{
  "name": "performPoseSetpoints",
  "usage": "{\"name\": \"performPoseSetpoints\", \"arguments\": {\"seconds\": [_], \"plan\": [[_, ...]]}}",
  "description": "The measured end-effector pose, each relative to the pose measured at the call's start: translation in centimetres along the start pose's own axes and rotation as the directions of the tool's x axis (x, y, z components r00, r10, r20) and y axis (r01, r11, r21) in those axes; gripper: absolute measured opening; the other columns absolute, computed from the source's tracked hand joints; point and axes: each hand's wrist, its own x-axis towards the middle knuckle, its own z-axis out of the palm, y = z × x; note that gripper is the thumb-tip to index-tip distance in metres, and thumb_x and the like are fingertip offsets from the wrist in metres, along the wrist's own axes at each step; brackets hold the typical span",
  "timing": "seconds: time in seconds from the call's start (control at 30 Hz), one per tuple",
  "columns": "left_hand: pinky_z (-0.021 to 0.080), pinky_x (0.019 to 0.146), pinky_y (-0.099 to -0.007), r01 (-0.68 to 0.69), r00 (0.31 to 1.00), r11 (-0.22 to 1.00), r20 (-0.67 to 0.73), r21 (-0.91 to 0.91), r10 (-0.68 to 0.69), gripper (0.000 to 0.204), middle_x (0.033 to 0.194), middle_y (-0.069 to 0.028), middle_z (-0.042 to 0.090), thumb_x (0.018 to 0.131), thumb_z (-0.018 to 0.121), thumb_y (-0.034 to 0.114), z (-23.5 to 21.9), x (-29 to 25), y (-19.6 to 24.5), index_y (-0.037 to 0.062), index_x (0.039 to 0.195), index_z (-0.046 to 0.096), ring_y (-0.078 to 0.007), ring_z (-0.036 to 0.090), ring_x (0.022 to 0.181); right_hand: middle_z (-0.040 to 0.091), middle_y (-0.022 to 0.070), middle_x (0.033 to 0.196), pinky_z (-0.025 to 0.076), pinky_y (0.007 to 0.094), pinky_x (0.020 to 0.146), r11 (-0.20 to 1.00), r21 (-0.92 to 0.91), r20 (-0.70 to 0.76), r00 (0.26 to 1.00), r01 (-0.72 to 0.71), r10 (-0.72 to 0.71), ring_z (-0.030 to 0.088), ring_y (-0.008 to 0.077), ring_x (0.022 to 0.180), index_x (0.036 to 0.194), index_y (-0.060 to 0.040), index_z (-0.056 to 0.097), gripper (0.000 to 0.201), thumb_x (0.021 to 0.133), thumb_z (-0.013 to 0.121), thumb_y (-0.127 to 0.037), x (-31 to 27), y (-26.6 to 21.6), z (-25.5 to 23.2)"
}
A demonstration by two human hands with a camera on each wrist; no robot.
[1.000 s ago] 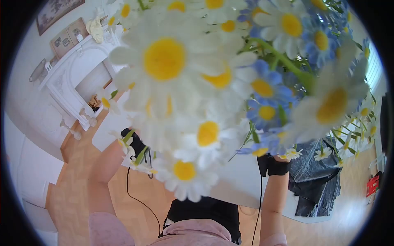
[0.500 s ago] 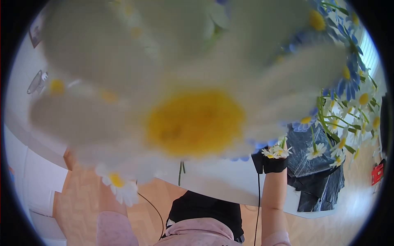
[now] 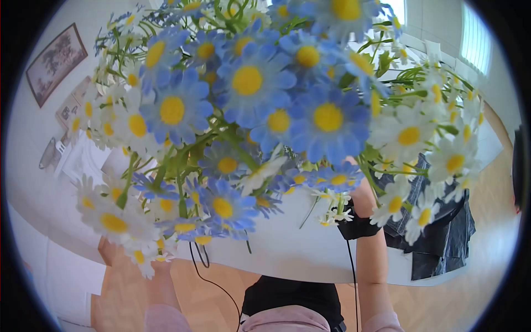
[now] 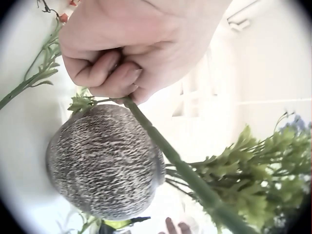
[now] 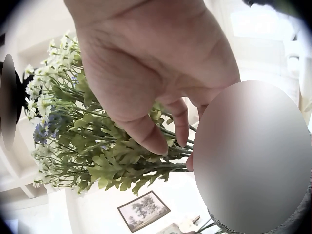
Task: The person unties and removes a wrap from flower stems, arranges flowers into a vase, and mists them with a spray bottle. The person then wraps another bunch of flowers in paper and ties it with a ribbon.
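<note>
My left hand point(image 4: 126, 48) curls its fingers round a thick green stem point(image 4: 170, 151) above a round, ribbed grey vase point(image 4: 105, 161). Blue and white daisies point(image 3: 246, 80) fill the head view and hide that hand. Leafy stems point(image 4: 243, 175) come out of the vase mouth, which faces right in the left wrist view. My right hand point(image 5: 161, 73) is beside the leafy bunch point(image 5: 112, 151), its fingers loosely bent and apart in front of the stems. A grey blurred oval covers part of the right wrist view.
Black plastic sheeting point(image 3: 442, 238) lies on the right of the white table point(image 3: 298, 249). Another green sprig point(image 4: 24, 85) is near the vase. Cables hang at the table's front edge. A framed picture point(image 3: 57, 63) hangs on the wall.
The large white daisy close to the head camera has moved out of view, and blue and white blooms now spread across it. The head view has shifted.
</note>
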Motion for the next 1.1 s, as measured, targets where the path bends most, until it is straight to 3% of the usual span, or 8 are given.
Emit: {"name": "performPoseSetpoints", "arguments": {"seconds": [0.13,0.2,0.63,0.7,0.73,0.77,0.83,1.1], "plan": [[0.040,0.079,-0.0342,-0.010,1.000,1.000,-0.010,-0.003,0.010,0.042,0.115,-0.0091,0.051,0.082,0.048,0.021,-0.2,-0.7,0.7,0.0099,0.122,0.043,-0.0213,0.050,0.097,0.060,0.0109,0.092,0.044,0.0350,0.075,0.999,-0.029,0.005,0.999,0.040,-0.040,0.057,0.0239,0.083,0.094,-0.0047,0.057,0.027,0.068,0.059,-0.002,3.3,-0.2,0.5],[0.040,0.079,-0.0341,-0.005,1.000,1.000,-0.013,-0.014,0.005,0.042,0.116,-0.0090,0.051,0.082,0.048,0.021,0.0,-1.2,0.6,0.0100,0.122,0.043,-0.0212,0.050,0.097,0.060,0.0109,0.091,0.044,0.0351,0.075,0.998,-0.040,0.019,0.998,0.052,-0.052,0.057,0.0240,0.082,0.094,-0.0049,0.058,0.026,0.068,0.059,-0.002,-2.3,-0.2,-0.1],[0.040,0.080,-0.0334,0.029,1.000,0.999,0.000,-0.033,-0.029,0.043,0.116,-0.0085,0.051,0.082,0.048,0.019,0.5,-3.2,1.4,0.0102,0.123,0.043,-0.0206,0.050,0.098,0.061,0.0108,0.089,0.045,0.0359,0.073,0.988,-0.113,0.048,0.994,0.106,-0.101,0.058,0.0247,0.081,0.092,-0.0060,0.059,0.026,0.067,0.058,-0.002,-2.8,0.9,-0.1],[0.040,0.080,-0.0333,0.034,0.999,0.999,0.005,-0.037,-0.034,0.043,0.116,-0.0084,0.051,0.082,0.048,0.019,0.6,-3.3,1.5,0.0102,0.124,0.042,-0.0205,0.050,0.098,0.062,0.0108,0.089,0.045,0.0360,0.073,0.986,-0.126,0.053,0.993,0.111,-0.105,0.058,0.0248,0.081,0.092,-0.0062,0.059,0.025,0.067,0.058,-0.002,2.9,1.4,0.2],[0.040,0.080,-0.0333,0.034,0.999,0.999,0.004,-0.040,-0.033,0.043,0.116,-0.0084,0.051,0.082,0.048,0.019,0.6,-3.3,1.7,0.0103,0.124,0.042,-0.0204,0.050,0.098,0.062,0.0108,0.089,0.045,0.0360,0.073,0.984,-0.134,0.057,0.992,0.119,-0.112,0.058,0.0248,0.081,0.092,-0.0063,0.059,0.025,0.067,0.058,-0.002,-3.4,1.2,-0.2],[0.040,0.080,-0.0332,0.028,1.000,0.999,0.000,-0.044,-0.028,0.043,0.116,-0.0083,0.051,0.082,0.048,0.019,0.5,-3.4,2.0,0.0103,0.124,0.042,-0.0204,0.049,0.098,0.062,0.0108,0.089,0.045,0.0361,0.073,0.981,-0.143,0.063,0.990,0.132,-0.125,0.058,0.0249,0.081,0.092,-0.0064,0.060,0.025,0.067,0.058,-0.002,3.3,1.4,0.0],[0.040,0.080,-0.0331,0.005,1.000,0.999,-0.018,-0.052,-0.006,0.043,0.116,-0.0083,0.051,0.082,0.047,0.019,0.0,-3.3,2.9,0.0103,0.124,0.042,-0.0203,0.049,0.098,0.062,0.0108,0.088,0.045,0.0362,0.073,0.971,-0.164,0.073,0.984,0.172,-0.162,0.058,0.0250,0.081,0.091,-0.0066,0.060,0.025,0.067,0.058,-0.002,-3.7,1.1,-0.2],[0.039,0.081,-0.0327,-0.091,0.988,0.992,-0.136,-0.087,0.079,0.044,0.117,-0.0079,0.050,0.082,0.047,0.018,-2.9,-4.8,6.1,0.0104,0.124,0.042,-0.0199,0.049,0.098,0.060,0.0097,0.082,0.045,0.0346,0.070,0.958,-0.203,0.011,0.978,0.204,-0.206,0.057,0.0247,0.078,0.086,-0.0015,0.058,0.022,0.064,0.059,0.003,-2.6,1.3,0.4]]}}
